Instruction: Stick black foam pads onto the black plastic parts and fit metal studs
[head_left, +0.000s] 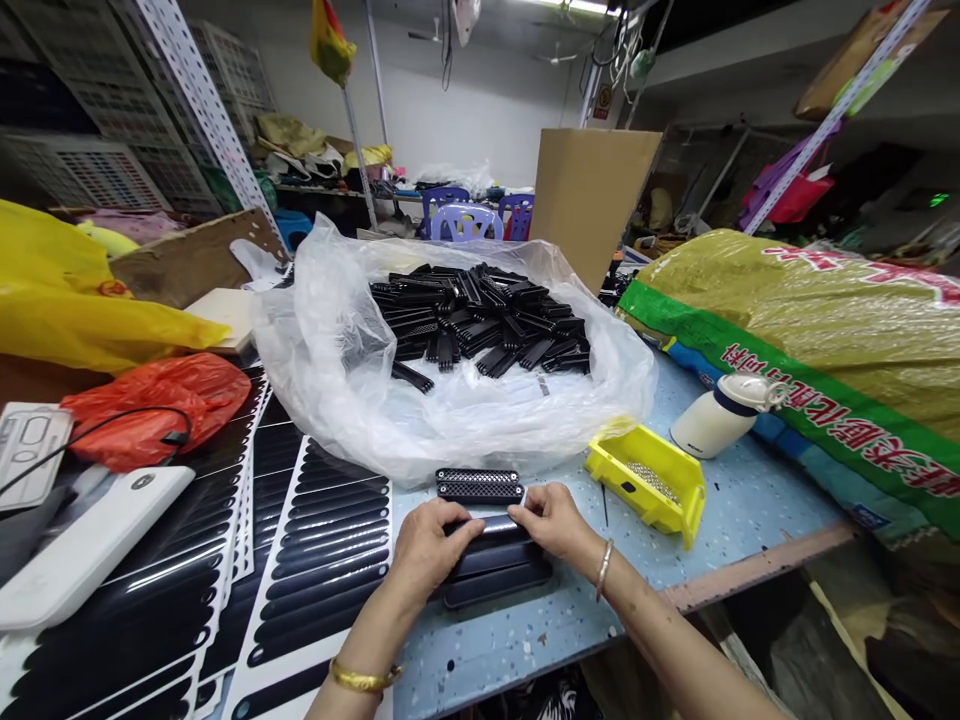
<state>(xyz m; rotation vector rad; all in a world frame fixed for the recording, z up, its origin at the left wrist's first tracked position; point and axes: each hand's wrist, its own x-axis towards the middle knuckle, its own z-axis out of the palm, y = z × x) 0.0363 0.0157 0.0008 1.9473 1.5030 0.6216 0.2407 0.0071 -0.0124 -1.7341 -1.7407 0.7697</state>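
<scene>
My left hand [433,548] and my right hand [556,520] pinch the two ends of a glossy black strip [499,526], thumbs pressed against it. Below it, near the table's front edge, lie a few smooth black elongated pieces [499,582] side by side. Just beyond my fingers are two black bars with a mesh pattern [478,487] and small screw-like dots at their ends. To the left, white sheets [281,530] carry rows of similar glossy black strips. Part of the held strip is hidden by my fingers.
Behind sits a clear plastic bag [337,400] with a heap of black pieces [480,315]. A yellow bin [686,510] of small metal parts and a white bottle [712,418] stand right, before a large sack [810,330]. A white device [97,545] and red bag [172,405] lie left.
</scene>
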